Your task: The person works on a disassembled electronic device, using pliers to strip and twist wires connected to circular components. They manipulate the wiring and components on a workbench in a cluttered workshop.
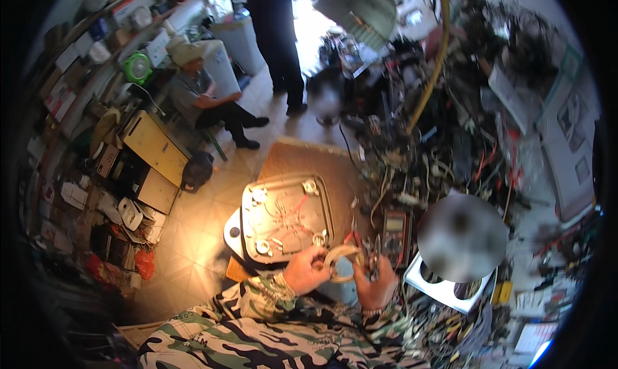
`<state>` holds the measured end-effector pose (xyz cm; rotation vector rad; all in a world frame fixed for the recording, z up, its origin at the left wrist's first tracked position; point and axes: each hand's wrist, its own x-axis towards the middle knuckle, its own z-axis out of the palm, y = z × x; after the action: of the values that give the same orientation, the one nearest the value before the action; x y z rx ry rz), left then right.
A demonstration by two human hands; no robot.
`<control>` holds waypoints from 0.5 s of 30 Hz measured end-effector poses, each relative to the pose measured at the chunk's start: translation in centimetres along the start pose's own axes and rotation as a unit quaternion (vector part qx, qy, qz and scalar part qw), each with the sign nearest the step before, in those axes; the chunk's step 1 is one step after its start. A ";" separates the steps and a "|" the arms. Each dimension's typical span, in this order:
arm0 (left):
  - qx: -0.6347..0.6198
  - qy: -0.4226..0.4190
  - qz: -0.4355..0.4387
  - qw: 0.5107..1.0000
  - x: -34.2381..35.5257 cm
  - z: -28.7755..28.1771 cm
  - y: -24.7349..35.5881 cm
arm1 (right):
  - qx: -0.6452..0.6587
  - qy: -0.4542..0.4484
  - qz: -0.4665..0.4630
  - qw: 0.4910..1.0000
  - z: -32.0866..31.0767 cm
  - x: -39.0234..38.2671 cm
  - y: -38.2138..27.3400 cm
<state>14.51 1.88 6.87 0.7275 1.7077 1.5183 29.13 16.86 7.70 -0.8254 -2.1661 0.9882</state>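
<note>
A tan ring [330, 261], a roll of tape or a coil of wire, is held up between my two hands. My left hand [306, 271] pinches its left side with closed fingers. At its right edge, my right hand [377, 285] is closed on the ring, and a dark metal tool like pliers [375, 256] also shows at those fingers. Just beyond lies an open, shallow square housing [290, 230] with rounded corners, several round corner fittings, and red and pale wires inside. Red handles [352, 237] of another tool lie between the housing and my right hand.
A multimeter [395, 231] lies right of my hands on the brown bench [290, 156]. Farther right are a white panel with round holes [467, 301] and heaped cables and parts [438, 150]. One person [193, 89] sits at far left; another [277, 40] stands behind. A lamp shade [357, 11] hangs above.
</note>
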 end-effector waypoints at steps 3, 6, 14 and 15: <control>0.154 -0.006 -0.015 0.988 0.3 -0.1 2.7 | -0.038 -0.030 0.024 0.999 -0.3 -0.4 -1.1; 0.224 0.029 0.153 0.962 -0.4 -0.9 1.0 | -0.008 -0.051 0.009 0.999 1.1 -1.3 -1.0; 0.288 0.066 0.210 0.932 -1.2 -0.2 -0.4 | -0.016 -0.068 0.005 0.998 1.8 -2.2 0.1; 0.296 0.070 0.212 0.929 -1.3 -0.1 -0.8 | -0.015 -0.070 0.007 0.997 1.8 -2.2 0.1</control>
<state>15.22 0.65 6.23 1.4018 2.2597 1.3391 29.17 14.49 6.06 -0.8074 -2.3012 1.0508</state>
